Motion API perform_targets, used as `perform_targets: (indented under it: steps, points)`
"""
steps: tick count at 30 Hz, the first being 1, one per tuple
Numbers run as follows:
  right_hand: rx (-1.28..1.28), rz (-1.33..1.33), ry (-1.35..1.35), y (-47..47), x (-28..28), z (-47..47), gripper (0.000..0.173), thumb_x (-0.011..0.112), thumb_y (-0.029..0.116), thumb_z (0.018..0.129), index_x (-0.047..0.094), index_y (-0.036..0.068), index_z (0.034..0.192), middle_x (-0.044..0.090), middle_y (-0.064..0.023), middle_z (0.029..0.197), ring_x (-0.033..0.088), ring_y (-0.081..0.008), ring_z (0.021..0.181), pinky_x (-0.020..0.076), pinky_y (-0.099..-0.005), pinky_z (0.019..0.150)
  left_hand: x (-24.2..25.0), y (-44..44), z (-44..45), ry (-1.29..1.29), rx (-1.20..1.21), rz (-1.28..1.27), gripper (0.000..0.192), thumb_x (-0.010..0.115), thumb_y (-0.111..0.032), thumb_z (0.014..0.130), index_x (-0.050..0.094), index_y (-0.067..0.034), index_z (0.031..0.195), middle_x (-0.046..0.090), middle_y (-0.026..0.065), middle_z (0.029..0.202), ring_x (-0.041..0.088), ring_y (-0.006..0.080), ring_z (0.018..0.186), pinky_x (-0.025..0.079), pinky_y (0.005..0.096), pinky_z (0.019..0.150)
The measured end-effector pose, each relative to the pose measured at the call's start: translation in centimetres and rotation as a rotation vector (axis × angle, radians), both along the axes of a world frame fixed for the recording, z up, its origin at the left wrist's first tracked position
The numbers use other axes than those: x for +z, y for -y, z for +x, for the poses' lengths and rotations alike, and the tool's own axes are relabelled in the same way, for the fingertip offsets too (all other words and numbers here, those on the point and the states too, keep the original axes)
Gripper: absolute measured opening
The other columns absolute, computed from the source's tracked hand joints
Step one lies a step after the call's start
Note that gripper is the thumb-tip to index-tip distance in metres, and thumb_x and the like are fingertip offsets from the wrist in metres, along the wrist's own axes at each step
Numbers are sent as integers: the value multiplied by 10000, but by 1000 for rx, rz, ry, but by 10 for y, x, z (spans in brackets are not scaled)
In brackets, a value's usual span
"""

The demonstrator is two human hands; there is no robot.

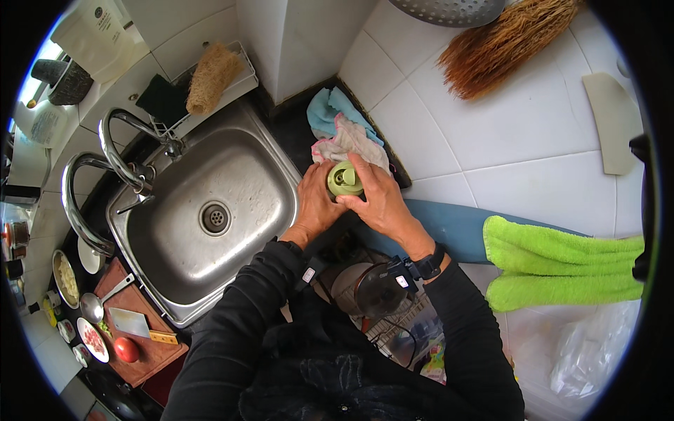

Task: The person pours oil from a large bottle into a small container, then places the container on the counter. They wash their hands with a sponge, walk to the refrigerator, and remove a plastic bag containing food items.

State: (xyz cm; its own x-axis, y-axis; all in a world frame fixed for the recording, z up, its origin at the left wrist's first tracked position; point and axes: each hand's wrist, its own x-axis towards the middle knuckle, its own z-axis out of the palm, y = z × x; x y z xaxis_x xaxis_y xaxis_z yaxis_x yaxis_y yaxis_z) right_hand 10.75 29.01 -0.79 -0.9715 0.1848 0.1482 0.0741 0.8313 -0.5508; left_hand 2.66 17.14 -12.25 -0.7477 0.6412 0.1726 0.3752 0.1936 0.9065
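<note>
Between both hands is a light green bottle (345,179), seen from above by its round top with a small spout or flip part. My left hand (317,202) wraps its left side. My right hand (380,197) holds the right side, with thumb and fingers around the top. The bottle's lower body is hidden below its top and my hands. Just behind it lie a white cloth with a pink edge (352,136) and a light blue cloth (329,110) on the dark counter corner. The steel sink (174,231) is at my left, with its drain visible.
Two chrome faucets (84,205) arch over the sink. A cutting board (139,363) at lower left carries a cleaver (129,322), a ladle (93,307) and a tomato (127,349). A loofah (213,79) sits in a rack. A green towel (558,268) hangs at right.
</note>
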Motion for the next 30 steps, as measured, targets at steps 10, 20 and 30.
perform_targets:
  steps: [10,20,30]
  points:
    - [-42,48,35,1,10,-2,810,782,246,764,372,22,1426,537,-261,1263,541,-421,1130,449,-477,963,9,5,-2,12,-49,-54,895,824,-272,664,369,-29,1395,494,206,1346,448,398,1273,381,462,1046]
    - [-407,2,165,-67,-61,6,578,718,155,805,488,63,1328,542,-232,1231,564,-409,1092,481,-458,932,26,103,-18,318,-38,-231,825,745,-175,799,305,-53,1486,423,221,1458,468,350,1303,392,432,1071]
    - [-233,-704,342,-72,-34,25,516,669,-5,791,538,63,1285,630,-76,1048,647,-160,891,508,-275,814,30,171,6,640,-6,-303,476,647,-194,900,527,43,1295,602,206,1259,605,287,1137,497,385,932]
